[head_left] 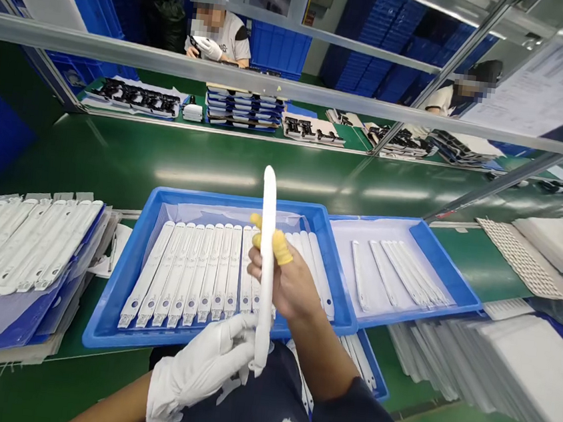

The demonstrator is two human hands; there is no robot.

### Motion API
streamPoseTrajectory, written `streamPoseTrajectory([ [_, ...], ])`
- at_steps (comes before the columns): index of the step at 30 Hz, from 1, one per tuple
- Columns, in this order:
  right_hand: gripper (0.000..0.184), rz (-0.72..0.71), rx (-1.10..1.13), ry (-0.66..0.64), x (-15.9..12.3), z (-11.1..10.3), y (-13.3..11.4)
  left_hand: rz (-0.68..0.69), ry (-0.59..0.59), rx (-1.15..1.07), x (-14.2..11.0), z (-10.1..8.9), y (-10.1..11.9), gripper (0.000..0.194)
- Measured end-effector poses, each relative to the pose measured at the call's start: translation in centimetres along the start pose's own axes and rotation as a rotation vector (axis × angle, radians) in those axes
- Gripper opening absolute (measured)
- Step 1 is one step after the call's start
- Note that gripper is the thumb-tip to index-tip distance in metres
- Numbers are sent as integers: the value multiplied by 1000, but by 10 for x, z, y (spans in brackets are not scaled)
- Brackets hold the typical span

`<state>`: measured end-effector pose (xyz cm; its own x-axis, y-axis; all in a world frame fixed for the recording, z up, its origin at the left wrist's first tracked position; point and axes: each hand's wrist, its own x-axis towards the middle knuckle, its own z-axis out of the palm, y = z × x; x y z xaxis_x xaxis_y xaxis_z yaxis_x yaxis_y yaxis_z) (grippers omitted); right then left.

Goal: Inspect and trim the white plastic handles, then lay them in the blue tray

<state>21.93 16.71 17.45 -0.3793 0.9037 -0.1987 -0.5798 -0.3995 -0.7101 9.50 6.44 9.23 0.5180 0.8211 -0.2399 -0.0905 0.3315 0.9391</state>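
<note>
A long white plastic strip [265, 256] stands nearly upright before me, its narrow edge turned my way. My left hand [208, 361], in a white glove, pinches its lower end. Higher up, my right hand [289, 275] grips the strip around its middle; yellow finger cots cover some of its fingertips. Behind both hands sits a blue tray [122, 288] holding a row of similar white strips [194, 272]. The held strip and my right hand cover part of that row.
To the right, another blue tray [455, 283] holds several white strips. More strips lie on a stack of sheets [21, 244] at the left. Clear-edged stacked sheets [447, 356] stand at lower right. A metal rail [275, 83] crosses ahead; two co-workers sit beyond it.
</note>
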Motion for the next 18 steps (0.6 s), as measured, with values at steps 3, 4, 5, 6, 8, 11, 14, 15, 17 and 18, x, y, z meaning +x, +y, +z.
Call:
streamPoseTrajectory([
  [3, 23, -10, 52, 42, 12, 10, -8, 51, 11, -81, -8, -1, 7, 47],
  [4, 22, -8, 79, 49, 16, 13, -11, 79, 13, -105, -10, -2, 9, 49],
  [5, 21, -7, 110, 51, 19, 16, -13, 109, 16, -127, -11, -2, 11, 53],
  [6, 21, -7, 143, 46, 22, 19, -15, 137, 20, -144, -12, -3, 13, 56],
  [8, 22, -12, 201, 30, 26, 25, -17, 169, 42, -160, -14, -3, 16, 62],
  [11, 25, -25, 246, 22, 32, 30, -18, 148, 109, -163, -15, -4, 22, 64],
  [14, 27, -41, 240, 27, 36, 32, -15, 124, 169, -173, -15, -4, 31, 64],
  [15, 28, -60, 215, 33, 37, 32, -14, 120, 178, -170, -14, -3, 34, 58],
  [17, 29, -124, 137, 61, 37, 30, -11, 109, 176, -150, -13, -2, 41, 38],
  [18, 30, -156, 97, 80, 36, 29, -10, 101, 167, -138, -11, -2, 43, 33],
])
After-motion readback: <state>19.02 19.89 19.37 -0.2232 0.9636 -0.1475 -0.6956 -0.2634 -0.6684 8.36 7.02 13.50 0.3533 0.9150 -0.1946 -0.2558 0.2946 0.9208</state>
